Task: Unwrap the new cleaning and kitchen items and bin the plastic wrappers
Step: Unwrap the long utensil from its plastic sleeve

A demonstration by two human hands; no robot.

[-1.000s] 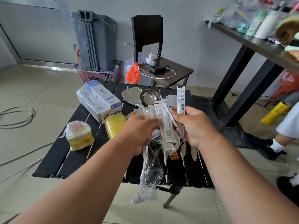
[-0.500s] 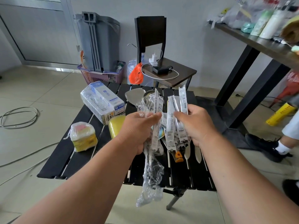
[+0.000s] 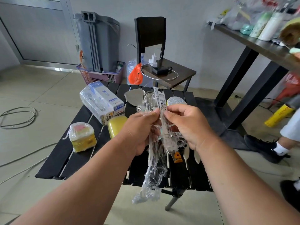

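Over the black slatted table (image 3: pixel 61 161), both my hands hold a bundle of clear plastic wrappers (image 3: pixel 151 181) with printed white label strips (image 3: pixel 162 108). My left hand (image 3: pixel 138 130) grips the crumpled clear film, which hangs down below my wrist. My right hand (image 3: pixel 190 127) pinches the label strips between thumb and fingers. On the table lie a yellow sponge (image 3: pixel 116 125), a wrapped yellow and pink sponge pack (image 3: pixel 82 137), a film-wrapped box pack (image 3: pixel 100 103), metal utensils (image 3: pixel 134 98) and a silver scourer (image 3: pixel 176 101).
A grey bin (image 3: pixel 99 41) stands in a purple basket (image 3: pixel 100 77) against the back wall. A dark chair (image 3: pixel 164 69) with a charger and an orange bag sits behind the table. A tall dark table (image 3: pixel 253 44) is at right; another person's legs (image 3: pixel 274 146) stand there. Cables lie on the floor.
My hands have come closer together and the spread label strips are now gathered into one bundle. The view has shifted slightly right and down.
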